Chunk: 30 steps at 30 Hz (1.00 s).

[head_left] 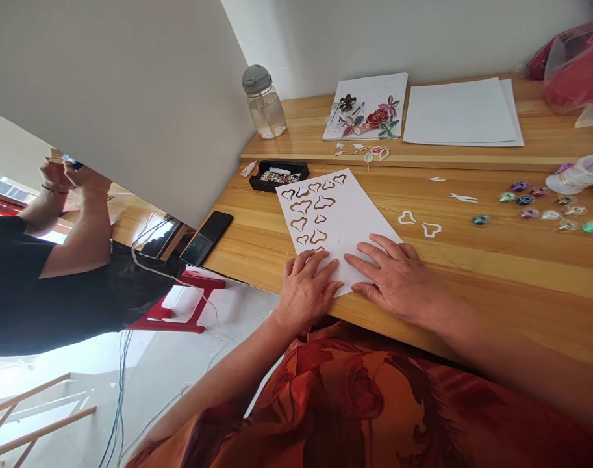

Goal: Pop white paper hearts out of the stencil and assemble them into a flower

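Note:
A white sheet of paper [354, 208] lies aslant on the wooden table, with several petal-shaped openings cut through its left side. My left hand [306, 286] rests on the sheet's near left corner, fingers bent loosely and spread. On the near right part lies my right hand [393, 276], flat with fingers apart. Neither hand holds anything. To the right of the paper are two white petal-shaped paper outlines [431, 229]. Small white paper scraps [462, 197] lie farther back.
A black tray of beads [279, 175] touches the paper's far side. Thread bobbins [527, 212] and a white spool [576, 174] stand right. A phone [208, 238] lies at the left edge. Behind are a water bottle [265, 107], flower pieces [377, 118] and paper sheets [462, 112]. Another person [76, 260] sits left.

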Motion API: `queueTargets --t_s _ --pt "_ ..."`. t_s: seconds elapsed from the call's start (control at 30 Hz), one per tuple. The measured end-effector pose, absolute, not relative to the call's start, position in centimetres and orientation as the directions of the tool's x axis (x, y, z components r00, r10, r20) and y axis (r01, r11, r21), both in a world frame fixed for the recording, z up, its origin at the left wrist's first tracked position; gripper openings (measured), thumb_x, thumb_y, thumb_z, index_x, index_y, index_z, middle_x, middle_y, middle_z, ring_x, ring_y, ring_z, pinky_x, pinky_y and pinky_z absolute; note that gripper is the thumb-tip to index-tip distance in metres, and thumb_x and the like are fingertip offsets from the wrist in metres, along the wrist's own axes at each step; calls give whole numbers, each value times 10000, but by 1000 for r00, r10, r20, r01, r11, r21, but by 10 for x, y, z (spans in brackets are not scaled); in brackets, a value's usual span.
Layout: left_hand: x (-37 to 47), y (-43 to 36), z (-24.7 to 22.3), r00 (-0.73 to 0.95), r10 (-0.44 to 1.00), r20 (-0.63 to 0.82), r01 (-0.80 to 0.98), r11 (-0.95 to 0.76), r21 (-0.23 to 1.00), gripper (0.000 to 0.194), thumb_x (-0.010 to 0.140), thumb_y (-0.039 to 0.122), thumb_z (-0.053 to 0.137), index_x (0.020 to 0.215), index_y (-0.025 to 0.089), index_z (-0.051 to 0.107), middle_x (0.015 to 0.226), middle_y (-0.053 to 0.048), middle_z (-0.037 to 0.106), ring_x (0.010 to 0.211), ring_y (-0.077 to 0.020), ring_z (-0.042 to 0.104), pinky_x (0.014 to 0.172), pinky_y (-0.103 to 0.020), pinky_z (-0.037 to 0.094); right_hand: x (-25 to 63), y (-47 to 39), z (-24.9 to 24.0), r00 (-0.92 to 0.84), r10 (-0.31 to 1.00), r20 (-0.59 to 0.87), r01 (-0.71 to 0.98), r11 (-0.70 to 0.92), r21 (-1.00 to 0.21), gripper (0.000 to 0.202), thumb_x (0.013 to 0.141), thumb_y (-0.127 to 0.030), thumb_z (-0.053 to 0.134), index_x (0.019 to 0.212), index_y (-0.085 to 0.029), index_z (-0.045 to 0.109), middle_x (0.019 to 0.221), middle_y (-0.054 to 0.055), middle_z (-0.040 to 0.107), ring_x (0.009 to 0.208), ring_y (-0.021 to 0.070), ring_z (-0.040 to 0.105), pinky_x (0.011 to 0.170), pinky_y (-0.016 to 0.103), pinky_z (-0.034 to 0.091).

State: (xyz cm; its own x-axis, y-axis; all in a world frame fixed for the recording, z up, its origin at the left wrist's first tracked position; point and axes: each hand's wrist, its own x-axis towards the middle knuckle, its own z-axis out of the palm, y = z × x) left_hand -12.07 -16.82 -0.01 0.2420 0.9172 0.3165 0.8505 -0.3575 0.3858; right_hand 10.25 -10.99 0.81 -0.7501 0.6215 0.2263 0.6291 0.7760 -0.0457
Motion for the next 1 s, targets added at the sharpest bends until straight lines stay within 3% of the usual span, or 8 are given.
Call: queueTargets --t_s 0.13,0.33,0.47,0.6,0.77,0.87,1.0 --pt "-123 -172 -3 164 928 336 811 -320 490 442 933 402 561 1352 265 588 1392 -113 583 1290 -317 458 1055 -459 277 105 -107 2 -768 591 246 588 803 -94 516 991 -490 445 1425 -227 540 1442 145 514 1380 364 340 1051 527 328" --pt "-123 -169 0 163 940 301 795 -305 525 329 924 389 566 1210 277 686 1347 -103 623 1293 -331 461 1073 -493 236 103 -109 3 -769 603 211 594 797 -112 536 979 -532 442 1438 -267 524 1472 135 485 1404 379 305 1043 555 323" --pt "-125 -174 0 173 933 315 783 -324 531 396 912 385 591 1291 283 640 1382 -106 600 1312 -339 457 1081 -488 228 101 -110 5 -768 600 224 591 799 -110 540 980 -529 440 1434 -252 528 1488 147 467 1405 384 305 1038 555 325" --pt "-134 -195 -3 217 908 359 832 -364 418 516 926 379 575 1426 268 516 1410 -116 570 1304 -316 462 1070 -453 253 103 -109 4 -797 557 234 542 830 -133 550 983 -502 444 1466 -241 488 1477 150 481 1400 377 313 1031 550 332" --pt "-146 -221 -13 287 868 406 880 -406 246 439 941 369 556 1373 292 570 1293 -107 631 1216 -282 515 1009 -425 303 104 -111 4 -821 527 220 504 849 -157 545 977 -500 459 1425 -199 535 1456 151 509 1397 382 320 1018 557 343" --pt "-148 -226 -20 316 859 402 881 -423 211 459 935 407 566 1389 340 548 1264 -92 636 1199 -275 521 1006 -421 302 103 -111 4 -822 520 234 491 854 -172 553 972 -496 471 1424 -185 534 1451 156 514 1394 378 330 1021 553 349" --pt "-144 -225 -21 305 868 391 886 -409 217 485 938 416 562 1410 312 523 1248 -103 630 1189 -275 519 1006 -432 296 103 -112 5 -823 523 221 493 851 -181 551 974 -496 469 1419 -180 540 1452 160 512 1394 376 335 1028 560 354"
